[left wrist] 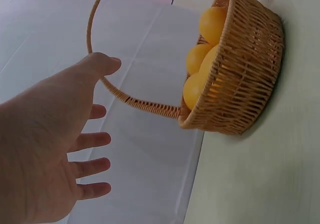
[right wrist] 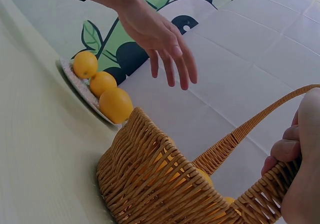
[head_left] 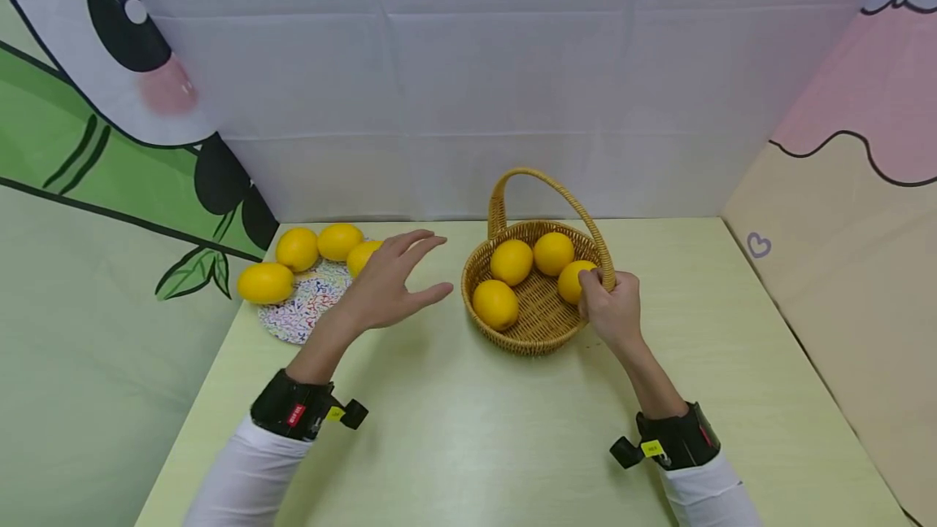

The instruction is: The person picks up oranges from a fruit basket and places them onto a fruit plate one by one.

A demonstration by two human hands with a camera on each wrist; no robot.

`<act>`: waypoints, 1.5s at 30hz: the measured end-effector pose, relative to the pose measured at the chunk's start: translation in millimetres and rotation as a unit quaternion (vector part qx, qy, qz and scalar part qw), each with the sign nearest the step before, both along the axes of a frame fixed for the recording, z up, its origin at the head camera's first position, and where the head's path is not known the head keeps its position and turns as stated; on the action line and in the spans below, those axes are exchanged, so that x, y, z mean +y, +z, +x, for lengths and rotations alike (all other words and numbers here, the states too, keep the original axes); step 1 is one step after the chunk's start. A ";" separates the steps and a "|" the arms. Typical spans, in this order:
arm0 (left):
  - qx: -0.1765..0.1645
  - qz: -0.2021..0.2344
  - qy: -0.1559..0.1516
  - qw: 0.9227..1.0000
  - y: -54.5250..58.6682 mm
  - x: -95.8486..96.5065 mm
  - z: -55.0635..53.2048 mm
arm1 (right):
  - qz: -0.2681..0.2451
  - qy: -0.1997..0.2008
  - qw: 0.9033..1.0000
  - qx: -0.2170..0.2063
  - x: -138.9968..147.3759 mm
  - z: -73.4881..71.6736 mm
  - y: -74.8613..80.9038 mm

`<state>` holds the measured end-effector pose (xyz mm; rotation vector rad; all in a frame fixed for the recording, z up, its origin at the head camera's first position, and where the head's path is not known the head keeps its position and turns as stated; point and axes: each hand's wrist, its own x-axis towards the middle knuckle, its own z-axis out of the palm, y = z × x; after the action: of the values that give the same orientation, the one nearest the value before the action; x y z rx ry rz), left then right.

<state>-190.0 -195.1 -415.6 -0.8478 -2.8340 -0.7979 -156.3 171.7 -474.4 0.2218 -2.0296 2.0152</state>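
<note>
A round wicker basket [head_left: 538, 341] stands on the table, with several yellow lemons [head_left: 495, 305] inside. My right hand [head_left: 613, 307] grips the right-hand part of its arched handle [head_left: 560, 188], fingers curled round the wicker, as the right wrist view also shows. Between the basket and a speckled plate [head_left: 311, 305], my left hand [head_left: 388, 287] hangs in the air, fingers spread and nothing held. Several more lemons [head_left: 265, 283] sit on that plate at the back left; the hand partly hides one of them in the head view.
The pale table [head_left: 468, 429] ends at the back against a hanging white cloth [head_left: 476, 88]. Printed cloths [head_left: 864, 210] close off the left and right sides. Each wrist wears a black strap [head_left: 293, 405] with a small camera.
</note>
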 end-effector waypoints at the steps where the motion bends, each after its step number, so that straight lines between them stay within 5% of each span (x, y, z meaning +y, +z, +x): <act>1: 0.004 -0.003 -0.008 1.000 0.4 5.2 0.2 | 0.000 0.000 1.000 0.000 0.0 0.1 -0.1; 12: -0.012 -0.016 -0.088 0.996 5.8 59.6 -1.8 | 0.006 0.000 1.000 0.002 0.0 0.4 0.7; 17: -0.035 -0.054 -0.116 0.991 4.1 79.3 -4.9 | 0.008 -0.003 1.000 0.005 0.0 0.3 0.5; 24: -0.066 -0.123 -0.126 0.982 -4.6 94.6 -9.0 | 0.008 -0.001 1.000 0.004 0.2 0.1 -0.1; 34: -0.054 -0.198 -0.142 0.968 -14.7 114.6 -17.5 | 0.002 0.000 1.000 0.001 0.8 0.9 0.0; 45: -0.082 -0.247 -0.130 0.957 -21.9 126.0 -22.3 | -0.008 0.007 1.000 0.008 -0.3 0.4 0.8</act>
<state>-212.4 -69.1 -437.4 -1.2892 -3.1670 -0.1676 -155.9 171.4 -473.6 0.2492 -2.0073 2.0302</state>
